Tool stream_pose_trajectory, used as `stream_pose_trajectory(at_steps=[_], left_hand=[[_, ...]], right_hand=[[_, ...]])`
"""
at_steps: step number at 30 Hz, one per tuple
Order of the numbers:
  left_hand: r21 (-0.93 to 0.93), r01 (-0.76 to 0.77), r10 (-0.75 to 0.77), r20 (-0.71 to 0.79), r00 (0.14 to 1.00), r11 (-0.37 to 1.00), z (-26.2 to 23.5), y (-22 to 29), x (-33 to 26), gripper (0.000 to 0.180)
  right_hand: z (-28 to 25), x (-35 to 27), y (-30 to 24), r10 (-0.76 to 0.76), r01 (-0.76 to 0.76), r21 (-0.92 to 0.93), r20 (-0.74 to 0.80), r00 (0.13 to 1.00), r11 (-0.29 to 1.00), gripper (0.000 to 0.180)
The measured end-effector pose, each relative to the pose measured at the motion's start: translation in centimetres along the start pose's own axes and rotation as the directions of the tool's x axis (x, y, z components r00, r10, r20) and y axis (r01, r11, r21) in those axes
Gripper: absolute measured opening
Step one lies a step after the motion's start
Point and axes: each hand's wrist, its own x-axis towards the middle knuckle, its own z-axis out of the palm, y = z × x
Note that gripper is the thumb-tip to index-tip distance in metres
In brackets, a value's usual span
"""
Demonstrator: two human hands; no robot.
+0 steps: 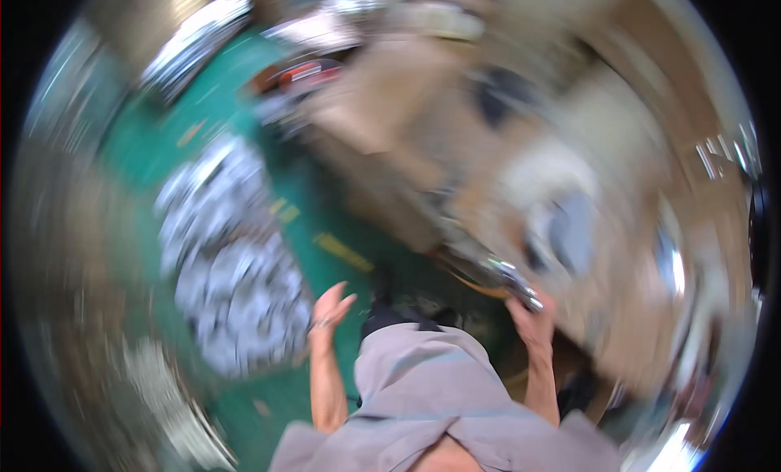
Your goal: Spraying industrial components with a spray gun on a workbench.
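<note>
My left hand hangs in the air over the green floor, its fingers apart and nothing in it. A band shows at that wrist. Beside it on the left lies a long heap of grey-white pieces, too smeared to name. My right hand is closed round a shiny metal tool at the near edge of the brown table. Motion blur hides the tool's exact kind. A curved orange-brown strip shows just left of that hand.
The brown worktable runs from upper middle to lower right. On it are a cardboard box, a round white thing with a grey patch and a dark item. Yellow marks lie on the green floor.
</note>
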Motion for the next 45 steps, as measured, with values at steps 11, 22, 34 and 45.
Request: stream_pose_trajectory(at_steps=[11,22,34,45], left_hand=[[0.093,-0.556,0.535,0.18,0.825,0.826,12.2,26.6,3.6,0.056],[0.612,-0.748,0.806,0.29,0.516,0.258,27.3,57.9,12.5,0.123],[0.384,-0.896,0.84,0.392,0.376,0.222,26.2,57.4,15.3,0.132],[0.266,-0.898,0.825,0.365,0.43,0.35,25.2,57.5,15.9,0.138]], right_hand=[[-18.7,-15.0,13.1,0.371,-0.119,0.56,-0.362,0.855,0.82,0.054],[-28.6,-25.2,18.2,0.257,-0.11,0.394,-0.343,0.903,0.912,0.078],[-31.7,-25.7,13.1,0.156,-0.081,0.245,-0.307,0.939,0.966,0.082],[-30.6,-22.6,7.3,0.207,-0.179,0.11,-0.354,0.912,0.978,0.06]])
